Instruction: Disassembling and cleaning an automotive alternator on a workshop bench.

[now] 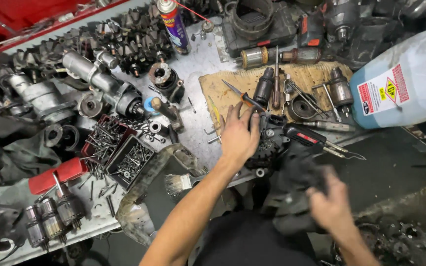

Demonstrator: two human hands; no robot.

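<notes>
Black alternator (267, 145) sits at the desk (200, 64) front edge, centre, partly stripped by my read; casing still together. Left hand (237, 135) lies flat on it, fingers spread. Right hand (329, 204), 4 o'clock of it, blurred, seems clenched on a dark rag (297, 172). Orange-handled screwdriver (240, 96) lies at 11 o'clock.

Your left hand (237, 135) is hemmed in: screwdriver (242, 98) just ahead, alternator (272, 143) touching to the right, screw trays (119, 148) off left. Bare bench strip (198, 64) between spray can (173, 27) and cardboard (223, 93) stays passable. Blue jug (410, 83) blocks far right.
</notes>
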